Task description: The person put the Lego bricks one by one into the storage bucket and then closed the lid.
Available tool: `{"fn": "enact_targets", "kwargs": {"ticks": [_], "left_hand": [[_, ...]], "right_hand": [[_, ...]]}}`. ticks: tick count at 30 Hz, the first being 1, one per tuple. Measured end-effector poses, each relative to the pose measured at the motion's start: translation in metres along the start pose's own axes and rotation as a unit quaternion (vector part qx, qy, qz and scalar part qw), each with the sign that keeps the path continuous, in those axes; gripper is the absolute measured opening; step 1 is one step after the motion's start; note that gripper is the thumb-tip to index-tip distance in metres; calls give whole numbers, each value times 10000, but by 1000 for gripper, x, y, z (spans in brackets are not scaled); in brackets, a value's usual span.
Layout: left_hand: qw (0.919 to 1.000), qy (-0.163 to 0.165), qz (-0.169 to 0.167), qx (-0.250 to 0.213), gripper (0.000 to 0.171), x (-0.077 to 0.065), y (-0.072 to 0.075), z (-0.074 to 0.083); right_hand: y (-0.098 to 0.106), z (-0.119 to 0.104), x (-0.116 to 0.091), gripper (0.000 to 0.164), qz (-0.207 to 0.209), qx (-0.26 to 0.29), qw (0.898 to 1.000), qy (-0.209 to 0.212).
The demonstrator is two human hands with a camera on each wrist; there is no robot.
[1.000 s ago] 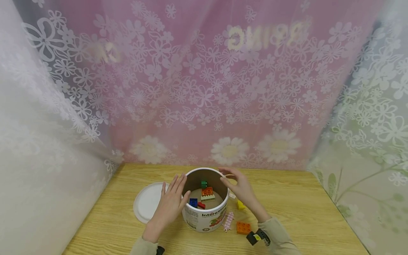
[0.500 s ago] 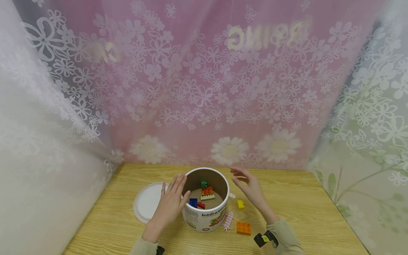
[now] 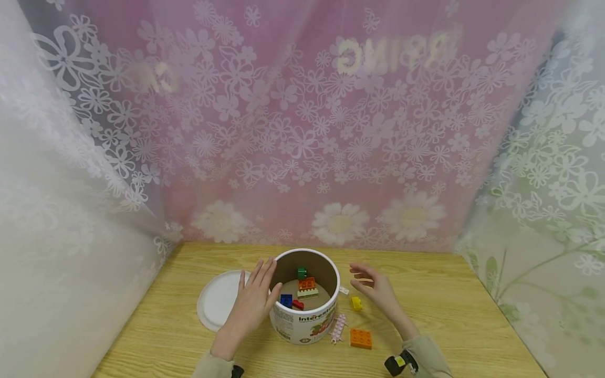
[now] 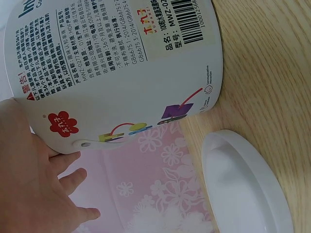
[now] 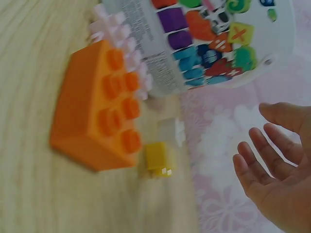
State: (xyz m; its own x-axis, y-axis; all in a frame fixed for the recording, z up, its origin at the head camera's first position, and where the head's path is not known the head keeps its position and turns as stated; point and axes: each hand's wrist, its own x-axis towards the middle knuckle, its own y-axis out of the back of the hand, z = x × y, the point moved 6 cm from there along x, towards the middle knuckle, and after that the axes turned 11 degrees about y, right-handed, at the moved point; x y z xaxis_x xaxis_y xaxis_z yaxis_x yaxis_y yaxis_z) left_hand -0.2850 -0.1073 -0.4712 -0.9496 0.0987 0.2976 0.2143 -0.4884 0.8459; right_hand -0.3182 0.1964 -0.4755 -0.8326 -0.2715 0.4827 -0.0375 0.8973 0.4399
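A round white bucket (image 3: 306,332) with printed sides stands on the table. Inside it lie a green brick (image 3: 302,273), an orange brick (image 3: 306,284), a cream brick (image 3: 308,294), a blue brick (image 3: 285,300) and a small red brick (image 3: 298,304). My left hand (image 3: 252,299) rests against the bucket's left rim with fingers extended. To the right of the bucket, my right hand (image 3: 379,293) hovers with loosely bent fingers and nothing in them. Nearest to it are a yellow brick (image 3: 356,303) and a small white brick (image 3: 344,290).
Left of the bucket lies its white lid (image 3: 218,299), partly behind the left hand. A pink studded strip (image 3: 338,328) is close to the bucket's front right, beside a larger orange brick (image 3: 361,338). A floral curtain (image 3: 302,157) hangs behind the wooden table (image 3: 454,315).
From the bucket's right rim, my right hand has moved away to the right and then lower. The white and yellow bricks show more fully. My left hand stays on the rim.
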Motion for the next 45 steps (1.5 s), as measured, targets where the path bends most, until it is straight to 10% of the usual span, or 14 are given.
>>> {"fn": "enact_targets", "kwargs": {"ticks": [5, 15, 45], "left_hand": [[10000, 6, -8, 10, 63, 0, 0, 0], [10000, 7, -8, 10, 63, 0, 0, 0], [10000, 0, 39, -45, 63, -1, 2, 1]], "right_hand": [[-9, 48, -10, 45, -301, 178, 9991, -239], [-13, 69, -22, 46, -821, -266, 9958, -297], [-21, 72, -27, 32, -1250, -1506, 9799, -396]]}}
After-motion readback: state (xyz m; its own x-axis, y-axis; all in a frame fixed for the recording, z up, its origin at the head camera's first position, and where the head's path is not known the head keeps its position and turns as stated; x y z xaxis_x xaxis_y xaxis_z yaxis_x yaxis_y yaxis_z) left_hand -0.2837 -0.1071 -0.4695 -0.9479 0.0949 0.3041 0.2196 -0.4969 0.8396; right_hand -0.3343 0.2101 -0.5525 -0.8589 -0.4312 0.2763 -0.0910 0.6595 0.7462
